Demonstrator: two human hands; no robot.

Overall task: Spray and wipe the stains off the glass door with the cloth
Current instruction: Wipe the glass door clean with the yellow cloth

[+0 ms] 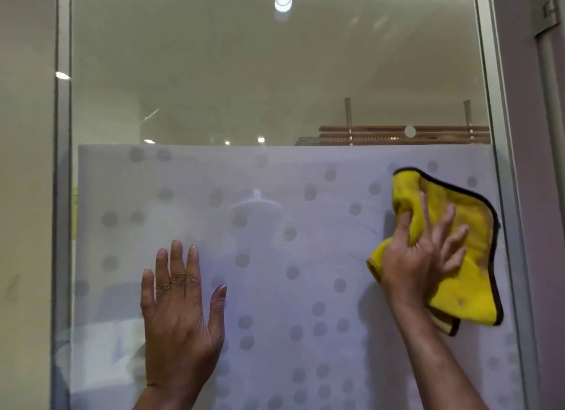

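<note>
The glass door (275, 73) fills the view, clear in its upper half and covered below by a frosted film with grey dots (275, 257). A yellow cloth with a dark border (464, 287) is spread against the film at the right. My right hand (422, 250) presses it to the glass, fingers partly splayed and gripping a fold. Faint purple marks (363, 226) show on the film just left of the cloth. My left hand (180, 315) lies flat on the film at lower left, fingers spread, holding nothing. No spray bottle is in view.
A metal door frame (504, 195) runs down the right side, with a hinge (547, 9) at top right. Another metal edge (62, 195) and a beige wall stand at the left. Behind the clear glass a wooden slatted rack (403, 134) is visible.
</note>
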